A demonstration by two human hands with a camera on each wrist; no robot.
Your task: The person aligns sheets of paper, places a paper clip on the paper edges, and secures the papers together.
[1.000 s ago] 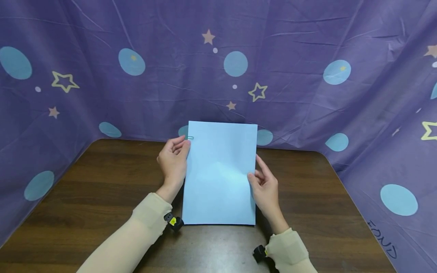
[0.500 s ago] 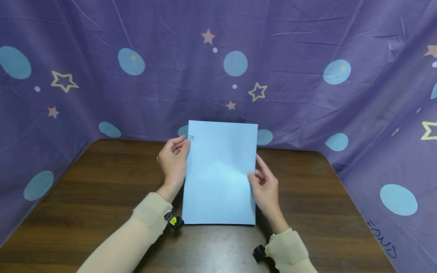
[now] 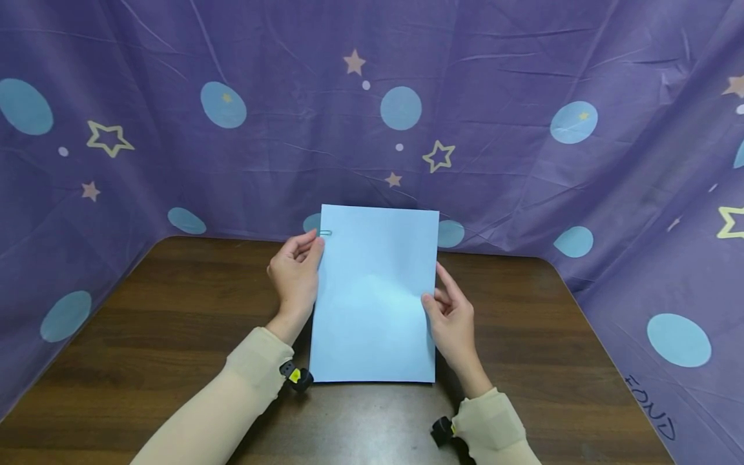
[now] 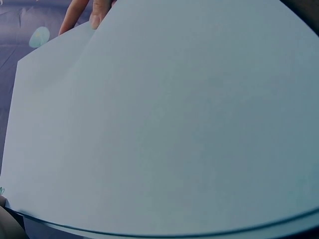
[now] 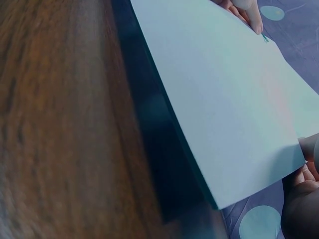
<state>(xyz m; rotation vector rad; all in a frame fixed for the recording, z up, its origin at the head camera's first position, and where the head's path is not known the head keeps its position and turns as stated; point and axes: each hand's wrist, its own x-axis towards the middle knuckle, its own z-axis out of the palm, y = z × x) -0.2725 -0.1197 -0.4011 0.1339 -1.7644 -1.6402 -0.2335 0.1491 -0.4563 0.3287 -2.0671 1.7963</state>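
A stack of pale blue-white paper [image 3: 372, 290] stands tilted back, its lower edge at the tabletop. Near its upper left corner a small green paper clip [image 3: 327, 233] straddles the left edge. The left hand [image 3: 295, 271] pinches the clip's outer end at that edge between thumb and fingers. Lower down on the opposite side, the right hand [image 3: 452, 323] grips the paper's right edge, thumb in front and fingers behind. In the right wrist view, the left fingertips sit right beside the clip [image 5: 265, 38], and the paper bends near the right thumb [image 5: 309, 144].
A brown wooden table [image 3: 192, 310] lies under the paper. Behind and around it hangs a purple curtain [image 3: 488, 97] printed with stars and blue ovals. Each wrist carries a small black camera, one on the left [image 3: 298, 377] and one on the right [image 3: 443, 431].
The clip has slid slightly farther in over the sheet, and the paper's top edge has risen a touch. Both hands stay almost where they were.
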